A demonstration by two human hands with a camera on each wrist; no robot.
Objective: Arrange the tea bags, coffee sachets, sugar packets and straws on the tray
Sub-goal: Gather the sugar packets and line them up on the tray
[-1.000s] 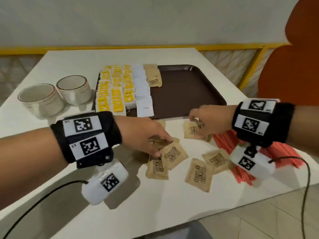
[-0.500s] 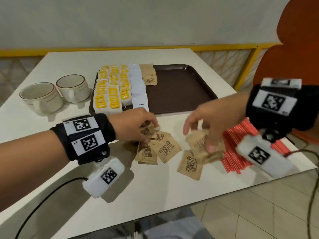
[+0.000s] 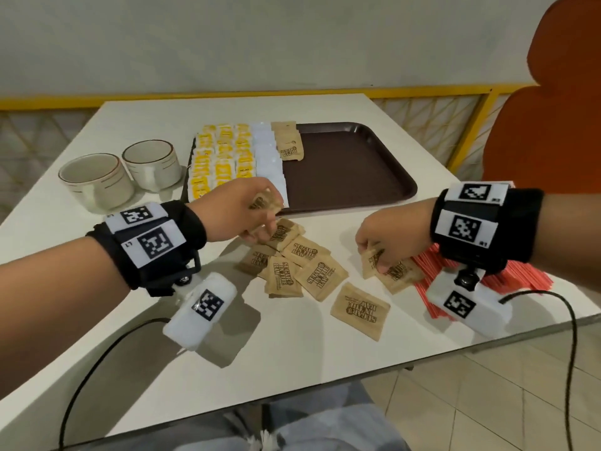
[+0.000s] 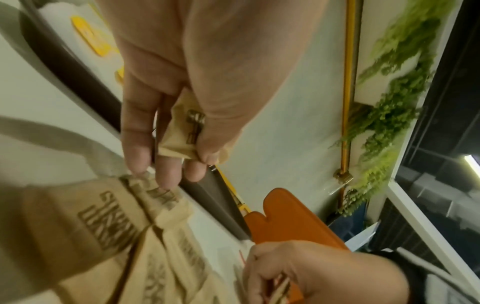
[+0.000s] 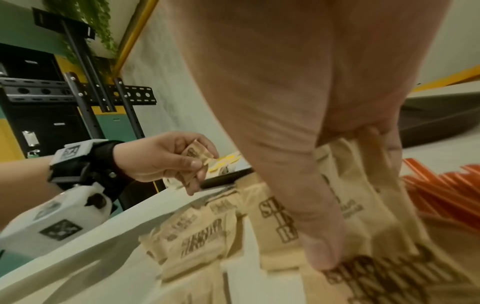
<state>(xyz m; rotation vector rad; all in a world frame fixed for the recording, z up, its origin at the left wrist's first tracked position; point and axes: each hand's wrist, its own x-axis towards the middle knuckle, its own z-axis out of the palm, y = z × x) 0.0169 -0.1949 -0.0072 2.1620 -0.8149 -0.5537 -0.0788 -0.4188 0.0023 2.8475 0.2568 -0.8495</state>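
Right now my left hand, left of centre in the head view, pinches a brown sugar packet between thumb and fingers, lifted just above the near edge of the dark brown tray. My right hand, at centre right, is curled around another brown packet that stands tilted, its lower edge among the packets below. Between my hands, a loose pile of sugar packets lies overlapping on the white table, below the tray. Red straws lie in a heap at the right, partly under my right wrist. On the tray's left part, upper middle of the frame, sit rows of yellow tea bags, a column of white sachets and a few brown sugar packets. Two pale cups stand on the table left of the tray.
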